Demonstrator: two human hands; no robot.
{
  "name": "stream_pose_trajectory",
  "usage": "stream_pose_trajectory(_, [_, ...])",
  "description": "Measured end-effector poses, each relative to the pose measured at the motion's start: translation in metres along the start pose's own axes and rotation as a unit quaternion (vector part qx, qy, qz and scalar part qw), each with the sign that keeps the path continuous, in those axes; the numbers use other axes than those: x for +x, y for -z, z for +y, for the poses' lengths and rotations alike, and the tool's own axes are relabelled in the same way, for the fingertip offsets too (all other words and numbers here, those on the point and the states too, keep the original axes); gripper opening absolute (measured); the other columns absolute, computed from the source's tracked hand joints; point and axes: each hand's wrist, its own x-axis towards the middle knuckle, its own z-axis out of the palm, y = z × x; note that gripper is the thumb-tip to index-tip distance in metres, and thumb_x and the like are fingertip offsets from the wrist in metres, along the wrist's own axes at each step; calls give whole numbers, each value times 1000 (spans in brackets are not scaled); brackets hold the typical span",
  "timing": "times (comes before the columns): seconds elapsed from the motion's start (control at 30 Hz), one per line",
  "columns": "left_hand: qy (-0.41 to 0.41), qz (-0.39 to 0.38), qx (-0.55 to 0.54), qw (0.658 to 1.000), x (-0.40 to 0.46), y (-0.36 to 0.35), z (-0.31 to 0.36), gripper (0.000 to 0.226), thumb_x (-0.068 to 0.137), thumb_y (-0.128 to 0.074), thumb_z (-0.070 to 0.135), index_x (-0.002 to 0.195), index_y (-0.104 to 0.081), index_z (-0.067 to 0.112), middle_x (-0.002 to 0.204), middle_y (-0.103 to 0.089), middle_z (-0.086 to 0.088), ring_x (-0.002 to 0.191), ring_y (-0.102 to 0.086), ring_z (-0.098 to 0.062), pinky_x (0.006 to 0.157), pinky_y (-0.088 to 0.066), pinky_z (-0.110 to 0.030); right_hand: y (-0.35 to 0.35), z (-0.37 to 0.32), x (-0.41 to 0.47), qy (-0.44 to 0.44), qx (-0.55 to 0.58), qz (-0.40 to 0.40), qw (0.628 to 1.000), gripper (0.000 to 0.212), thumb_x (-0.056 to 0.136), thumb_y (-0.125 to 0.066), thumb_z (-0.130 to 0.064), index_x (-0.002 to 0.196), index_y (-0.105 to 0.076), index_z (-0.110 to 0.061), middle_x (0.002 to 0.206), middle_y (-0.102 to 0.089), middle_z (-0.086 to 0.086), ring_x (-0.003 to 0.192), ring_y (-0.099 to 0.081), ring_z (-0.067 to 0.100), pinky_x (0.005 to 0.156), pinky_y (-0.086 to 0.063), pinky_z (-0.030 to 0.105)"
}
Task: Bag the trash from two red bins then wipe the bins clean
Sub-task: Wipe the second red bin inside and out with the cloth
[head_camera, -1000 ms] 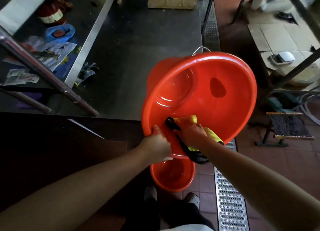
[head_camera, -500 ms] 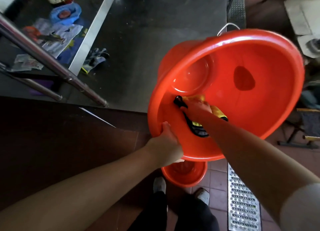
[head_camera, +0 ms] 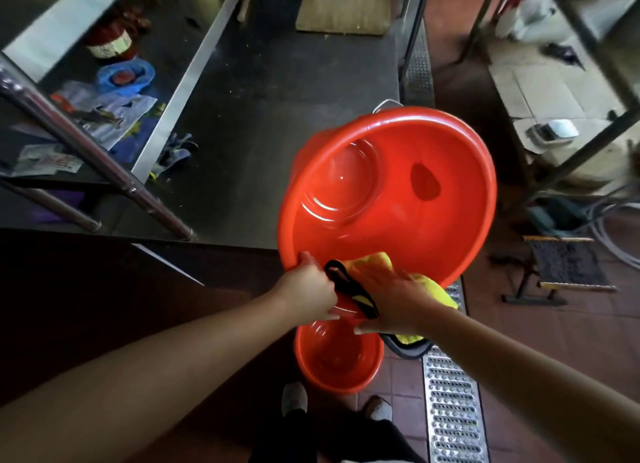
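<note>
A large red bin point(head_camera: 408, 220) is held up and tilted, its open mouth facing me. My left hand point(head_camera: 308, 289) grips the near rim of that bin. My right hand point(head_camera: 391, 296) presses a yellow cloth with a black edge point(head_camera: 372, 263) against the inner wall by the near rim; part of the cloth hangs over the rim. A second, smaller red bin point(head_camera: 339, 358) stands on the floor below, just in front of my feet, its mouth up.
A steel worktable point(head_camera: 277, 116) lies ahead, with a wooden board point(head_camera: 343, 8) at its far end and a shelf of packets at left. A metal floor drain grate point(head_camera: 450, 403) runs at right. A low stool point(head_camera: 568, 268) stands on the tiled floor.
My right hand has drawn the cloth back from deeper in the bin to the near rim. The bin has dropped lower in view; my left hand keeps its grip.
</note>
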Motion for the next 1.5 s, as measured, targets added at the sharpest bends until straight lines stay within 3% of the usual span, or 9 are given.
stream_pose_trajectory(0.27, [37,20,57,997,-30,-2,-36,74,93,-36,68,112,-67,3,113,-67,-19,109,-61,-38,107,-29,-54,15,17,-19,-12,-164,53,985,85,82,-64,-55,155,-31,-26,153,-44,2,141,-41,28,104,-40,43])
stream_pose_trajectory(0.47, [110,-20,110,988,-38,5,-51,71,96,-40,60,136,-52,3,139,-51,-26,135,-34,-52,112,-2,-68,23,7,-28,-5,-246,109,963,76,48,-89,-39,120,-73,-19,113,-73,5,102,-70,29,79,-58,40])
stream_pose_trajectory(0.63, [143,-38,-18,989,-14,11,-10,101,88,-29,76,152,-17,-1,153,-24,-31,140,-21,-54,113,-6,-67,22,18,-26,-3,-188,71,980,76,85,-68,-39,152,-39,-20,151,-48,6,139,-44,30,109,-37,46])
stream_pose_trajectory(0.73, [165,-14,-59,984,5,17,6,103,85,-27,81,144,-39,-3,142,-44,-30,131,-39,-49,110,-21,-61,22,25,-24,-9,-183,60,981,76,86,-66,-42,154,-37,-22,152,-47,4,140,-42,27,109,-37,45])
stream_pose_trajectory(0.87, [107,47,-58,991,14,13,6,81,91,-28,75,96,-70,5,98,-70,-17,95,-64,-35,93,-40,-47,21,35,-24,0,-156,63,986,74,91,-56,-57,154,-34,-26,154,-45,1,142,-39,26,108,-35,44])
stream_pose_trajectory(1.07, [58,57,-56,995,11,12,17,79,95,-30,68,104,-67,-1,107,-69,-24,102,-64,-41,96,-43,-52,14,-14,-7,-77,49,32,995,58,100,-21,-65,155,-17,-46,158,-38,1,140,-41,29,111,-30,49])
stream_pose_trajectory(1.17, [73,74,-53,993,1,11,20,74,91,-42,69,94,-70,1,97,-71,-24,93,-67,-40,91,-47,-51,13,-8,1,-107,55,38,992,57,98,-27,-69,152,-23,-52,157,-38,-4,139,-42,28,111,-32,46])
stream_pose_trajectory(1.3, [68,41,-63,995,1,8,31,75,99,-30,59,114,-60,-8,118,-59,-37,112,-56,-50,104,-32,-62,21,19,13,-189,-44,37,980,51,99,-40,-58,147,-36,-43,151,-43,-3,140,-35,25,111,-31,44])
stream_pose_trajectory(1.5, [79,24,-8,997,-11,11,28,59,93,-39,56,105,-73,9,99,-72,-20,95,-68,-38,90,-50,-51,3,-18,30,-95,157,17,983,57,94,-33,-70,148,-20,-58,152,-46,-7,131,-52,27,106,-43,49])
